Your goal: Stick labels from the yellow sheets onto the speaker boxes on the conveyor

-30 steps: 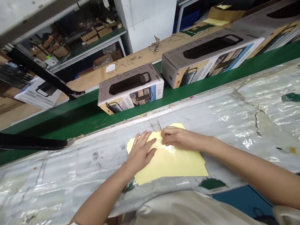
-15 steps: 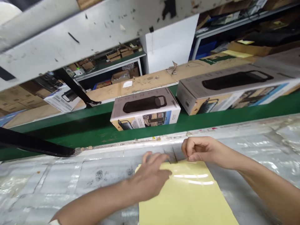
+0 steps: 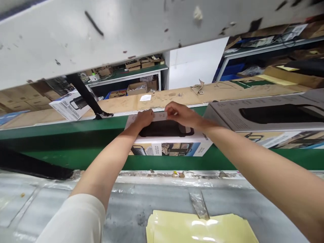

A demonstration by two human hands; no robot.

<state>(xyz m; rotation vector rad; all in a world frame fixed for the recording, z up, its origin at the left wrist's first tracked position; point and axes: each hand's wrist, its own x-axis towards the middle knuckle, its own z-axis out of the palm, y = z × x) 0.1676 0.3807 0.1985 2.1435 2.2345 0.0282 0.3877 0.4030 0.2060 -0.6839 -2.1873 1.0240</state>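
Note:
On the green surface in front of me stands a white printed box (image 3: 174, 139) with a dark handled device pictured on top. Both of my arms stretch out to it. My left hand (image 3: 144, 118) lies at the far left part of its top, fingers curled. Near the far edge, to the right of it, my right hand (image 3: 182, 114) has thumb and fingertips pinched together. Anything between the fingers of either hand is too small or clear to make out. A stack of glossy yellow sheets (image 3: 199, 231) lies on the near worktop below my arms.
A larger printed box (image 3: 273, 116) stands close on the right. Another box (image 3: 72, 105) sits farther left, behind a black post (image 3: 84, 92). A pale beam (image 3: 141, 37) crosses overhead. The worktop (image 3: 126, 209) is covered in taped plastic.
Both hands have left the yellow sheets and moved forward onto the top of the middle box. The view has shifted, so the sheets now appear lower.

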